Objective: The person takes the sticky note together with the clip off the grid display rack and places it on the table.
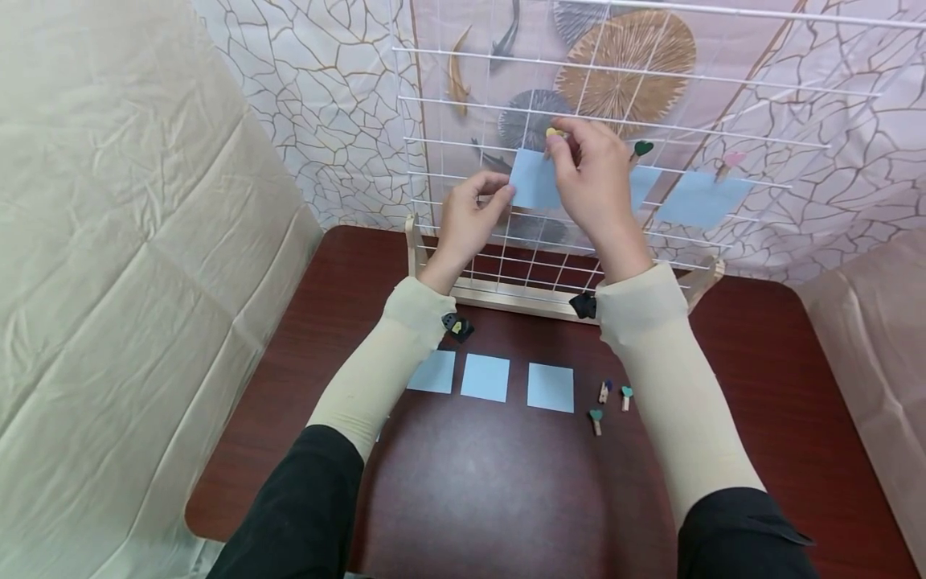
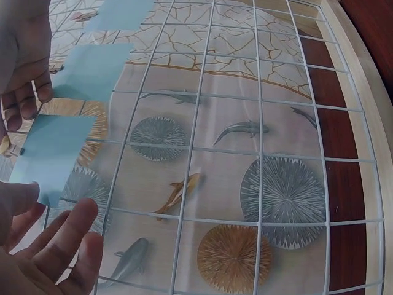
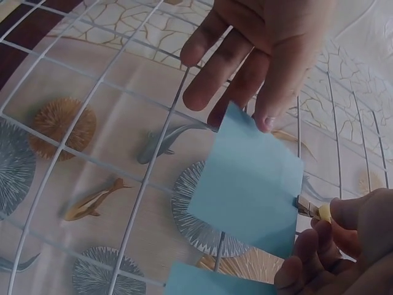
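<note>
A blue paper square [image 1: 534,181] lies against the white wire grid [image 1: 531,257]. My left hand [image 1: 470,217] pinches its left corner between thumb and fingers, as the right wrist view also shows. At the paper's top edge my right hand [image 1: 596,173] pinches a small wooden clothespin [image 3: 310,208] with a yellow top; its tip meets the paper edge. To the right, a second blue square [image 1: 642,186] hangs below a clothespin with a dark green heart [image 1: 642,148], partly hidden by my right hand. Farther right another blue square [image 1: 705,199] hangs from a pink-topped clothespin [image 1: 732,161].
On the dark red table [image 1: 492,490] lie several blue squares [image 1: 485,377] in a row, partly behind my left sleeve. Loose heart clothespins [image 1: 596,421] lie right of them. The grid stands in a wooden base [image 1: 517,300]. Patterned cloth [image 1: 289,121] hangs behind.
</note>
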